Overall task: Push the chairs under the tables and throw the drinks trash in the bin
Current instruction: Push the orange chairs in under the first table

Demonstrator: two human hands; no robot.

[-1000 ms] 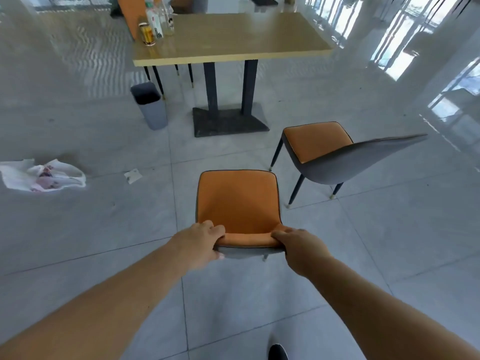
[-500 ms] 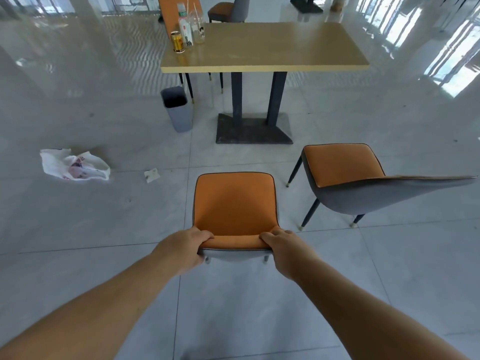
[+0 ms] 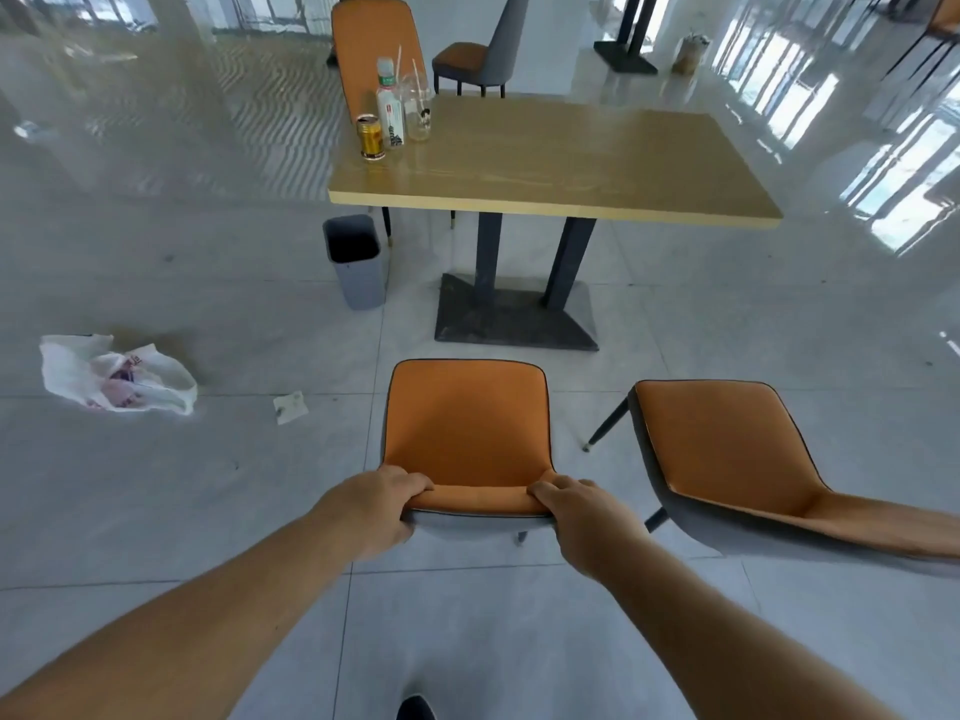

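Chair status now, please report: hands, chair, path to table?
Left hand and right hand grip chair backrest. Not yet under table. Path clear.

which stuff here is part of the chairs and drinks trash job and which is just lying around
Part of the job:
- held chair, gripped by left hand and right hand
- second chair
- table
- can, bottle, cup
- bin

Just lying about:
- plastic bag on the floor
- paper scrap

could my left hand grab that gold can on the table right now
Probably not. The left hand is gripping the chair back, and the can sits at the table's far corner, beyond the chair.
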